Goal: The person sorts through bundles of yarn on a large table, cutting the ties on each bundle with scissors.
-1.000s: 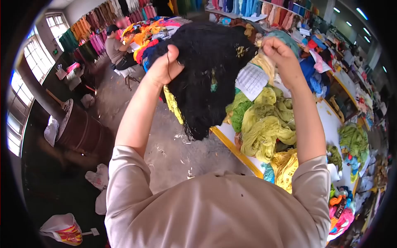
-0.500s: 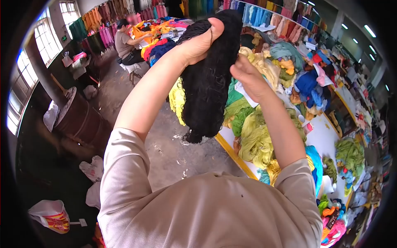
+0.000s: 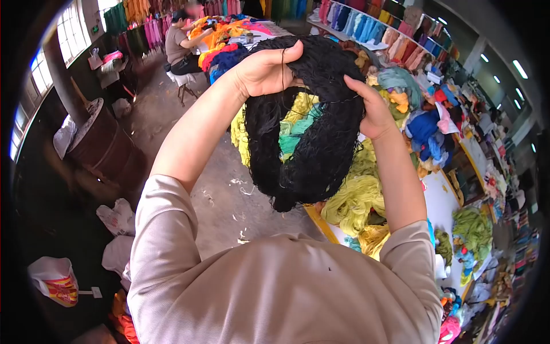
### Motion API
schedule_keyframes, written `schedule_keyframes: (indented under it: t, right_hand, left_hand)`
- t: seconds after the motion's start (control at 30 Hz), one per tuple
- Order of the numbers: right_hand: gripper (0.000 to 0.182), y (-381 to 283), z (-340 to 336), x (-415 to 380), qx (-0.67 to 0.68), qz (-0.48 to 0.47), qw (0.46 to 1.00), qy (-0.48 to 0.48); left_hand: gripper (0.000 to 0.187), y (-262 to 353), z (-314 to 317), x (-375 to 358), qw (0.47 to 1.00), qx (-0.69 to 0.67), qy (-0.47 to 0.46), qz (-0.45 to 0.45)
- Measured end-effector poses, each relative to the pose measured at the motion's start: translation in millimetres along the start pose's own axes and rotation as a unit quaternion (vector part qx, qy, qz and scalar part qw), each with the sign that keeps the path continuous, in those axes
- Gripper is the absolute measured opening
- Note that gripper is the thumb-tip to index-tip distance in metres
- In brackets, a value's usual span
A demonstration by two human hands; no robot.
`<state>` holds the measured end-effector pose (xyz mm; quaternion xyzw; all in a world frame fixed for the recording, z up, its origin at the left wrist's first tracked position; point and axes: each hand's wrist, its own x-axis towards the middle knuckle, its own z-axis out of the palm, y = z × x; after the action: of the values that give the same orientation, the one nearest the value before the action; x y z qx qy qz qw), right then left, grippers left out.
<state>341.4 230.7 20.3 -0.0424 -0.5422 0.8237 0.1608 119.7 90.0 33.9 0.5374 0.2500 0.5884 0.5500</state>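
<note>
Heaped yarn [image 3: 358, 198] covers much of the desk [image 3: 440, 203]. Over its edge, the left hand [image 3: 263, 71], thumb raised, holds up a looped black skein [image 3: 323, 146]; the right hand [image 3: 376, 114] pinches its side. Spreading seems in hand; the next move calls for even tension.

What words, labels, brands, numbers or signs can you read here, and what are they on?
No text is readable.
Plastic bag, lower left: red and yellow print, too blurred.
Small green wall sign by the windows: too small.
Pale sheet among the coloured yarn: any writing is too small.
</note>
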Motion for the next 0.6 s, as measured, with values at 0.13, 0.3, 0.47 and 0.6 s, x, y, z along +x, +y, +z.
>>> schedule_keyframes:
  t: [0.13,0.3,0.47,0.6]
  right_hand:
    - [0.036,-1,0,8,0.0,0.043,0.999,-0.016]
    - [0.039,1,6,8,-0.003,0.093,0.994,-0.065]
    - [0.044,8,-2,3,-0.102,0.022,0.991,-0.084]
    - [0.042,4,-2,11,-0.083,0.016,0.996,-0.007]
  left_hand:
    - [0.049,-4,2,-2,0.996,-0.078,-0.045,0.007]
    - [0.046,-8,2,-3,0.996,-0.08,-0.034,0.014]
    - [0.041,-21,-1,-12,0.996,-0.086,0.037,0.006]
    - [0.035,-34,-3,-32,0.987,-0.136,0.082,-0.022]
